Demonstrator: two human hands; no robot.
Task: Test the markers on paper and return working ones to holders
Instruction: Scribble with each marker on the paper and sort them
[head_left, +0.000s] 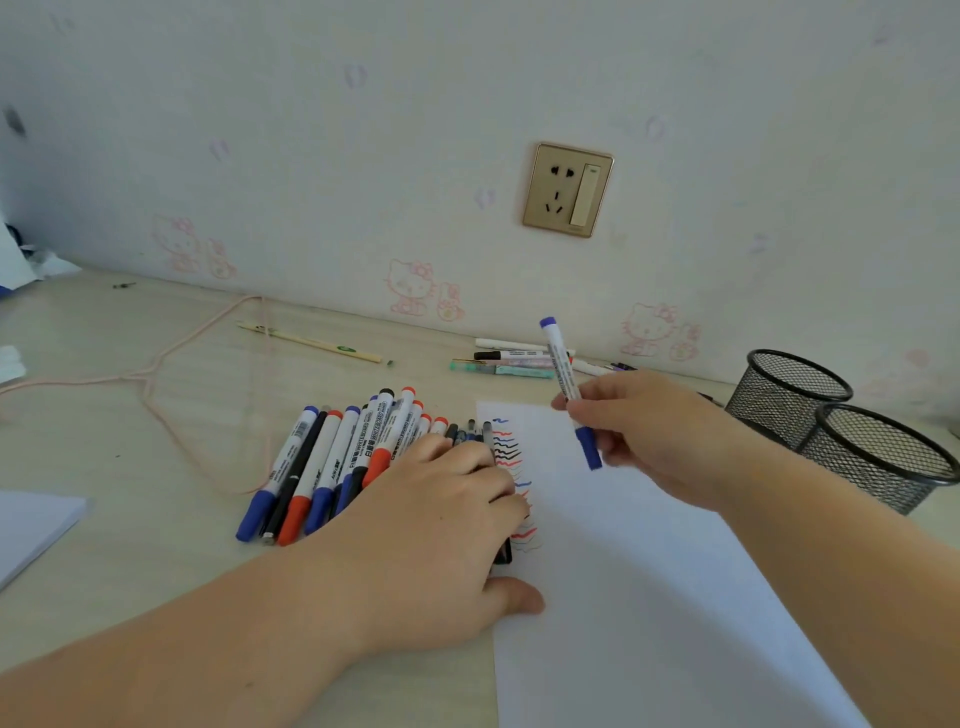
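A white sheet of paper (649, 597) lies on the desk, with red, blue and black squiggles (511, 457) along its left edge. My right hand (649, 436) holds a capped blue whiteboard marker (563, 382) nearly upright above the paper's top. My left hand (447, 509) rests flat on the right part of a pile of blue, red and black markers (332, 462), with its thumb on the paper's edge. Two black mesh holders (789, 395) (883, 457) stand at the right; their insides look empty from here.
More pens and markers (514, 358) lie by the wall behind the paper. A pink cable (156, 384) loops across the left desk, beside a pencil (311, 343). A white pad (31, 530) sits at the left edge. A wall socket (569, 189) is above.
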